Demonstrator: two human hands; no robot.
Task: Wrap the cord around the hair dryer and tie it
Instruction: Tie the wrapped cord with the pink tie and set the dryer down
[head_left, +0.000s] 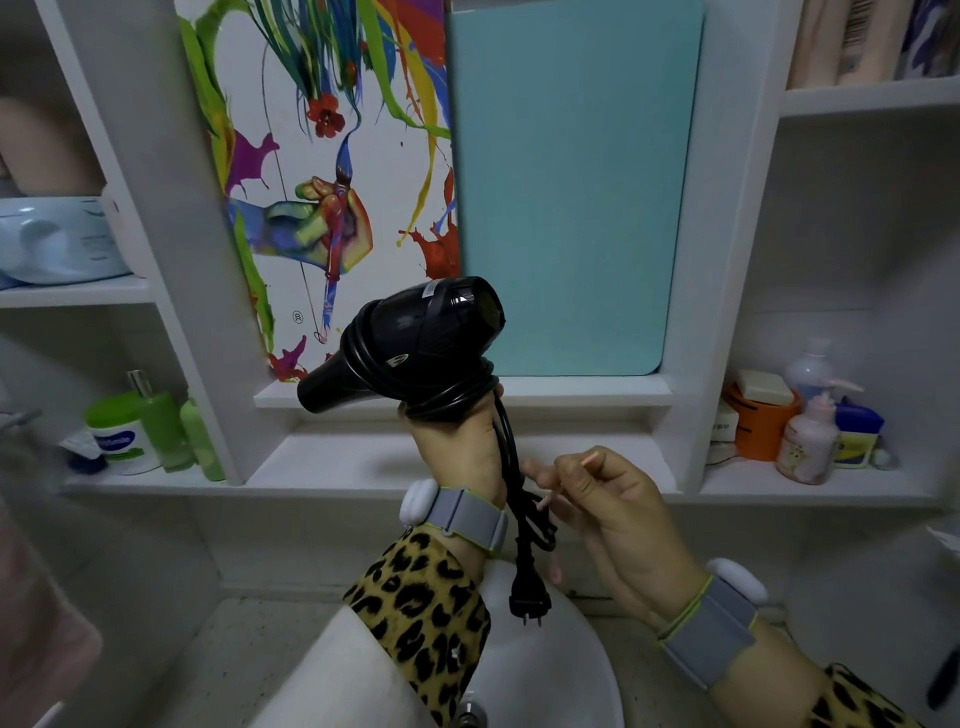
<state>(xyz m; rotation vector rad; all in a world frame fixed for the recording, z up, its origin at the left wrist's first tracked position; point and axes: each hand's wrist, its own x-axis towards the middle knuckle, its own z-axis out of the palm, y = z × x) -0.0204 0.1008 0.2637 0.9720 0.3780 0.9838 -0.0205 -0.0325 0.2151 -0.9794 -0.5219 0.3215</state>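
Note:
My left hand (457, 447) grips the handle of a black hair dryer (415, 343) and holds it up over the sink, nozzle pointing left. Several turns of black cord (452, 400) wrap around the body and the top of the handle. The loose end of the cord hangs down beside my left wrist, bunched at a loop, and ends in a black plug (530, 597). My right hand (608, 499) is just right of the hanging cord and pinches a thin pink tie (545, 501) that reaches the cord bundle.
A white sink (545, 675) lies below my arms. Behind the dryer are a colourful painted panel (322, 182) and a teal panel (571, 182). White shelves hold green bottles and a jar (135, 431) at left, and lotion bottles and an orange tub (763, 426) at right.

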